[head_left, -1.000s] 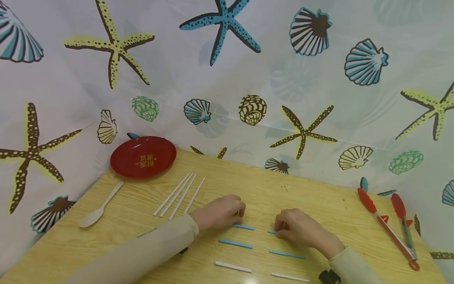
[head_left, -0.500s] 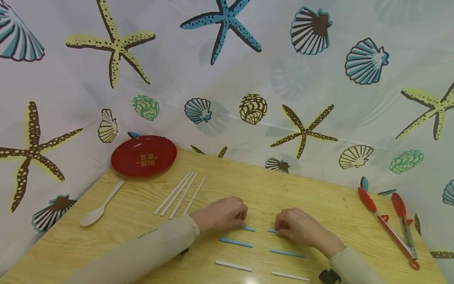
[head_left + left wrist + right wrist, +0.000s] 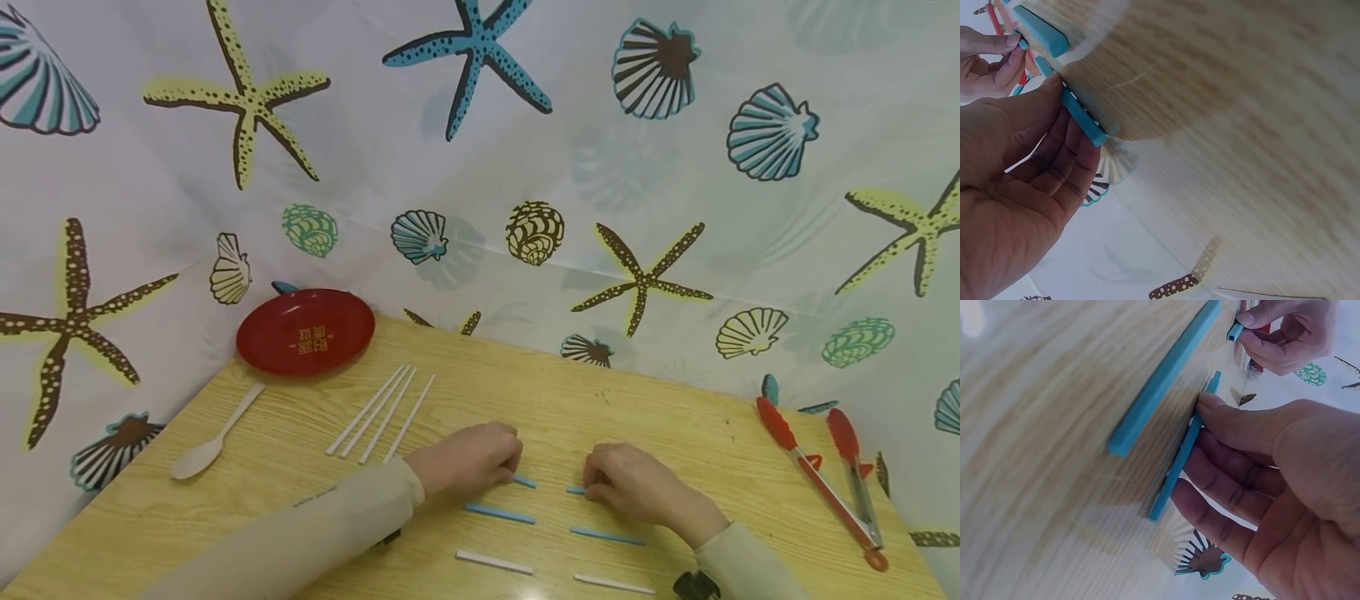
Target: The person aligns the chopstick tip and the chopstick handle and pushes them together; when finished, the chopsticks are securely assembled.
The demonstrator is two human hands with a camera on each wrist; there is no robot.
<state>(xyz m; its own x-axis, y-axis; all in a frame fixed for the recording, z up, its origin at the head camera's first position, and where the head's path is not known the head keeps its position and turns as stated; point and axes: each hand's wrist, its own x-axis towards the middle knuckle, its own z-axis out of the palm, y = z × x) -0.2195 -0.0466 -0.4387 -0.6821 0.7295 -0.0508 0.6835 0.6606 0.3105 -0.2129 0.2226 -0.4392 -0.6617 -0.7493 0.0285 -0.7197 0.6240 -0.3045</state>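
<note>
Head view: near the middle of the wooden surface point(image 3: 547, 392), short of its far edge, the left hand point(image 3: 472, 457) pinches the left blue stick point(image 3: 526, 482) and the right hand point(image 3: 648, 485) the right blue stick point(image 3: 575, 490), with a gap between their facing ends. Loose blue sticks point(image 3: 500, 513) lie toward the near edge, which is out of frame, and white sticks point(image 3: 494, 562) lie nearer still. A red plate point(image 3: 262, 333) marks the far left corner.

Left wrist view: thumb and bent fingers nip the stick's sides; contact with the surface cannot be judged. So slim a piece could roll or twist under uneven pressure.

Right wrist view: the same pinch, a narrowed tip projecting past the thumb. Hands closing out of line could make the ends collide or skid; a sideways slip could knock the loose stick alongside.
</note>
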